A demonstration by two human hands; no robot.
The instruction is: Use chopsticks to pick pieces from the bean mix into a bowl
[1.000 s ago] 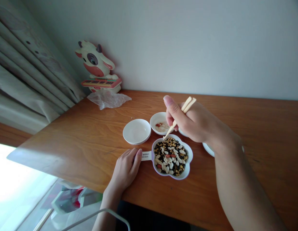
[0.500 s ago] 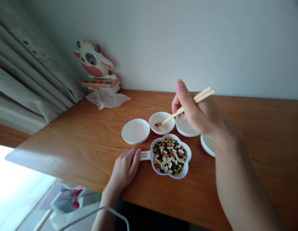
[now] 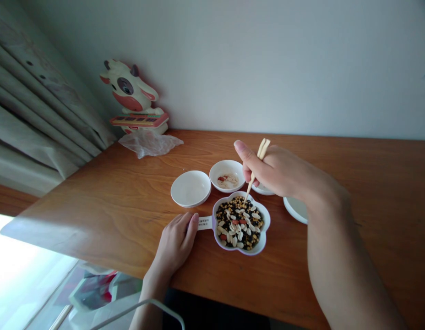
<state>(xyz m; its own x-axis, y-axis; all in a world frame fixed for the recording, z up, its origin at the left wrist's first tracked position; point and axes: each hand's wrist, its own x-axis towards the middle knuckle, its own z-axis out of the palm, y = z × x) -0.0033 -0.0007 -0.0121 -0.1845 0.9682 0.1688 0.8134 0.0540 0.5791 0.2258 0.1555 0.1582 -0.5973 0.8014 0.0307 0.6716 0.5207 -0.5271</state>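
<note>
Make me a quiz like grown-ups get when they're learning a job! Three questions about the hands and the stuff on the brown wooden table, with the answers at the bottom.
1. Pick one. What does the right hand hold?
a) a shiny metal spoon
b) pale wooden chopsticks
c) a blue plastic cup

2. True or false? The left hand lies on the crumpled clear plastic bag.

3. Fill in the gap. At the back of the brown wooden table stands a cream-and-pink toy shaped like a ____.

Key
1: b.
2: False. It holds the white handle of the white-and-purple, flower-shaped bowl.
3: cow.
</note>
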